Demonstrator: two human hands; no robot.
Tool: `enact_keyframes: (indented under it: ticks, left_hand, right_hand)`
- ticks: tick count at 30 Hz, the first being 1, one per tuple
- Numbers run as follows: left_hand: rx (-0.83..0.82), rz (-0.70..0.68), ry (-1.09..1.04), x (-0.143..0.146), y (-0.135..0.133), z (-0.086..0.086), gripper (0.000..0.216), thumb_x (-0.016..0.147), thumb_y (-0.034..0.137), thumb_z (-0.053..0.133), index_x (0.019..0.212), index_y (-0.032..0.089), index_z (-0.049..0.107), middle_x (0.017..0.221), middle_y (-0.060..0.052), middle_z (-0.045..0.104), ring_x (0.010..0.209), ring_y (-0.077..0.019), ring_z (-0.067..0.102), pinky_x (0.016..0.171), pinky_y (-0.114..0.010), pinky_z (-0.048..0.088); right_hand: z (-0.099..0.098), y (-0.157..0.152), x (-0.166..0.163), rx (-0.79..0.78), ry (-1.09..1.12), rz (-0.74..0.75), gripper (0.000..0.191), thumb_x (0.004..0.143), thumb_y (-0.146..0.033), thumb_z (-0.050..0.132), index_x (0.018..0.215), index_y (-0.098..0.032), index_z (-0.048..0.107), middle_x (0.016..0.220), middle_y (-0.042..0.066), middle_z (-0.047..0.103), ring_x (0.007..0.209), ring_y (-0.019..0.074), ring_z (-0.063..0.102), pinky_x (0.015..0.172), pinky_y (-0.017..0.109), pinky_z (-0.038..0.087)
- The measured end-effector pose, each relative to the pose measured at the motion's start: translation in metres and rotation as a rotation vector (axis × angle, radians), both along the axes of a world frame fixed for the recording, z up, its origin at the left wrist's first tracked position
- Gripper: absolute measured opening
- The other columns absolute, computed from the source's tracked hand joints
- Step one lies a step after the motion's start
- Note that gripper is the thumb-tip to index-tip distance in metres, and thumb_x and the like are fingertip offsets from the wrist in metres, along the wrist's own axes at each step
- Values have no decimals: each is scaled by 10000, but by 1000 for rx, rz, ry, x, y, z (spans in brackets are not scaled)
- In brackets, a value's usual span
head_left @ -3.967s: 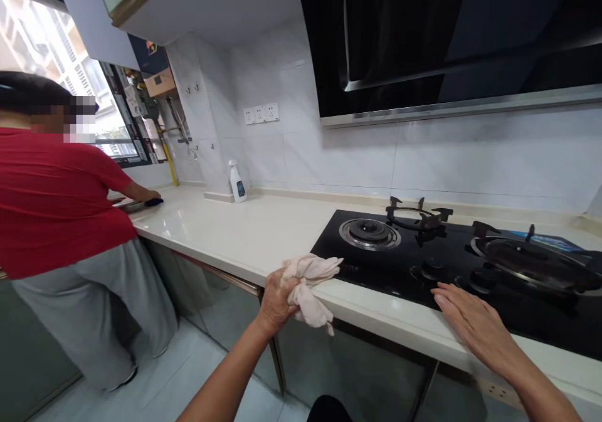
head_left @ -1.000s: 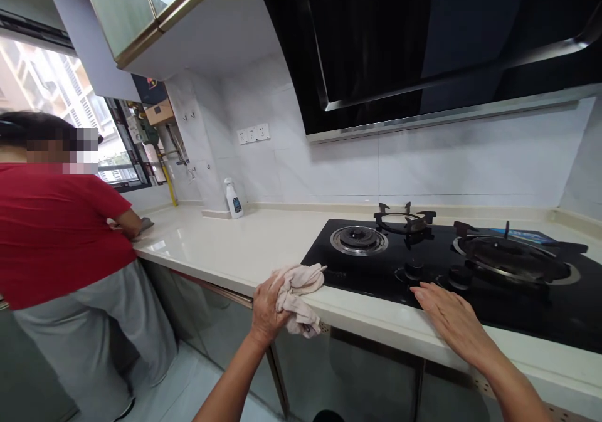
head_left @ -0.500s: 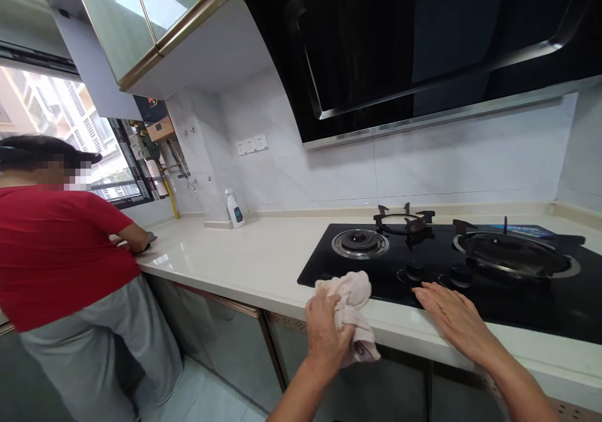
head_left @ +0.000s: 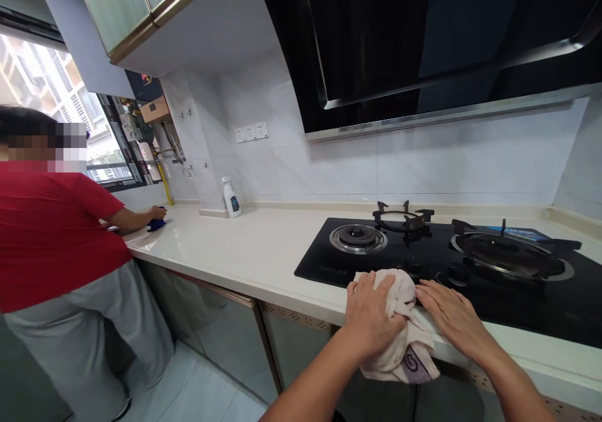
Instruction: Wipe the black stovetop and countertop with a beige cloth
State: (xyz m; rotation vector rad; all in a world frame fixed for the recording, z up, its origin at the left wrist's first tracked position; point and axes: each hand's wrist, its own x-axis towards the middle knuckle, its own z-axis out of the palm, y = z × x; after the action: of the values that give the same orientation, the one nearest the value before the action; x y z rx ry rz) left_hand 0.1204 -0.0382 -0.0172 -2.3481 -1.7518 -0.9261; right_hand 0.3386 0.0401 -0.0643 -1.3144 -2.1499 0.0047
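My left hand is closed round a pale pink cloth pressed on the front edge of the cream countertop. Part of the cloth hangs over that edge. My right hand lies flat with fingers stretched out, touching the cloth's right side, just in front of the black glass gas hob. The hob's two knobs sit right behind both hands.
A loose pan support rests behind the left burner. A white spray bottle stands by the wall. At the left a person in a red shirt wipes the counter with a dark blue cloth. A black range hood hangs overhead.
My left hand has slid the cloth rightwards along the counter's front edge until it meets my right hand, which has stayed put. The person at the left reached further along the counter.
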Motion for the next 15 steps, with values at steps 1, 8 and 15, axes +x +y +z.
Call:
enact_keyframes:
  ticks: [1, 8, 15]
  left_hand:
    - [-4, -1, 1, -3, 2, 0, 747, 858, 518, 669, 1541, 337, 427, 1604, -129, 467, 1481, -346, 425, 1191, -621, 356]
    - [-25, 53, 38, 6, 15, 18, 594, 922, 446, 604, 1479, 274, 487, 1481, -125, 580, 1380, -321, 510, 1164, -573, 374]
    - [-4, 71, -19, 20, 24, 38, 571, 912, 488, 629, 1420, 241, 544, 1407, -148, 608, 1338, -345, 532, 1138, -594, 404]
  right_hand:
    - [0, 0, 0, -10, 5, 3, 514, 982, -478, 258, 1202, -325, 696, 1387, 57, 684, 1379, 287, 552, 1165, 577, 392]
    - [11, -8, -10, 41, 143, -75, 734, 1004, -629, 313, 1595, -194, 302, 1624, 175, 420, 1506, 310, 397, 1187, 545, 388]
    - [26, -23, -12, 51, 28, 24, 674, 977, -650, 408, 1555, -304, 426, 1659, 130, 374, 1510, 329, 380, 1174, 579, 377]
